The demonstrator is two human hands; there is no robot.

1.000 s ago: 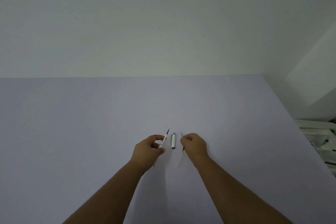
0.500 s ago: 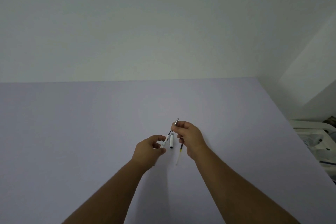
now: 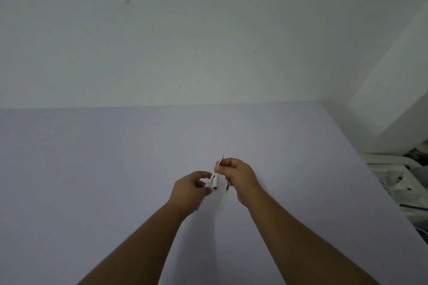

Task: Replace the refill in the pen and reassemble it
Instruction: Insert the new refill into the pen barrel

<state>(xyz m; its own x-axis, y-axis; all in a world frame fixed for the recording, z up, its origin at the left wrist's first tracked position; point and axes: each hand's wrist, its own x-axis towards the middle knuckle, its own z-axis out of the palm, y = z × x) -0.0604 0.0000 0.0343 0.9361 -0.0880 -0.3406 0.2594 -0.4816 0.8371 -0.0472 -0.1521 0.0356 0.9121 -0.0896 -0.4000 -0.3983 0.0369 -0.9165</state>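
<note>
My left hand (image 3: 190, 188) pinches the white pen barrel (image 3: 211, 178) just above the lilac table (image 3: 92, 169). My right hand (image 3: 240, 174) grips the pen's grey metal tip (image 3: 221, 160), which sits at the far end of the barrel, in line with it. A white pen cap (image 3: 215, 183) lies on the table between my hands. A thin clear refill (image 3: 225, 194) with a dark and yellow end lies on the table under my right hand, partly hidden by it.
A plain white wall (image 3: 208, 41) rises behind the table's far edge. Off the right edge of the table sits white plastic furniture (image 3: 393, 169) with some clutter and cables.
My right hand left the refill on the table, rose and moved left to the far end of the barrel, and now holds the metal tip there. My left hand stayed in place.
</note>
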